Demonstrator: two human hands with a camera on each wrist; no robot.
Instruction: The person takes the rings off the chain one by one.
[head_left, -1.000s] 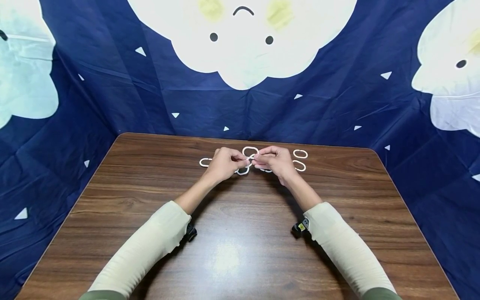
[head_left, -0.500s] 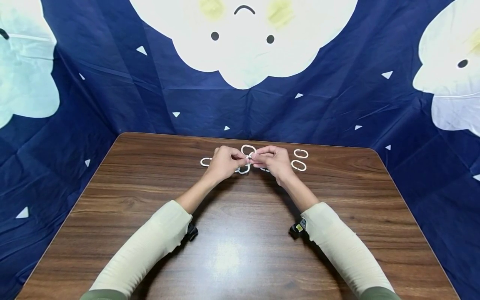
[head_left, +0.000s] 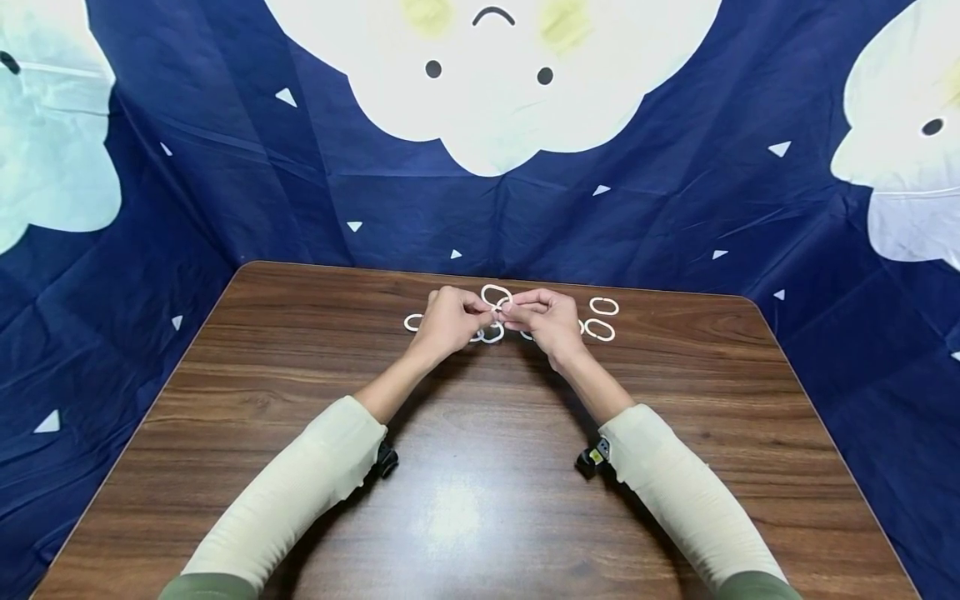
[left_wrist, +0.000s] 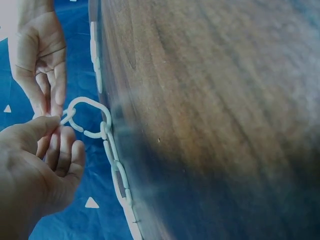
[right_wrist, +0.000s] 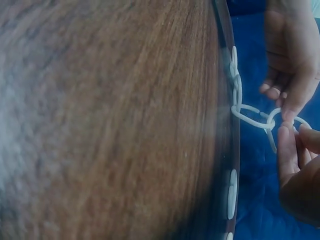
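Note:
In the head view, my left hand (head_left: 450, 321) and right hand (head_left: 547, 323) meet fingertip to fingertip near the table's far edge. Both pinch white plastic chain links between thumb and fingers. A white link (head_left: 496, 287) stands out above the fingertips; the link right at the fingers is partly covered. From the pinched link (left_wrist: 67, 116) hangs another link (left_wrist: 90, 100), seen in the left wrist view, which joins a chain (left_wrist: 121, 176) trailing down onto the table. Behind my left hand, the chain's far end (head_left: 406, 322) pokes out.
Loose white links lie right of my right hand, including a back one (head_left: 603, 299) and a nearer one (head_left: 599, 321). Others are partly hidden behind that hand. The brown wooden table (head_left: 480, 433) ends at a blue cloth backdrop (head_left: 390, 200) with white clouds.
My right hand has shifted slightly left, toward my left hand, and the pinched links have drawn closer between the fingertips. The loose links at right show more fully.

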